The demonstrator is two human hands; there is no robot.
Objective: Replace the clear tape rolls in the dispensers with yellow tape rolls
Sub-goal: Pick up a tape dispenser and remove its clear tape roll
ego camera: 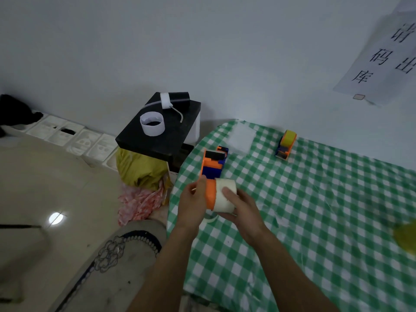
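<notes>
Head view, centre of frame: the left hand (191,203) grips the orange side of the dispenser (212,163), and the right hand (243,210) wraps round the clear tape roll (225,194), thumb on its face. The roll looks seated on the hub. Best bet is a straight pull toward frame right while the left braces firm, since tilting could jam it. Upper right on the checked table (315,221), a second dispenser (285,145) already carries yellow.

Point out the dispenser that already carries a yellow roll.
The far dispenser by the wall, with its yellow roll on top; the near dispenser carries a whitish roll.
</notes>
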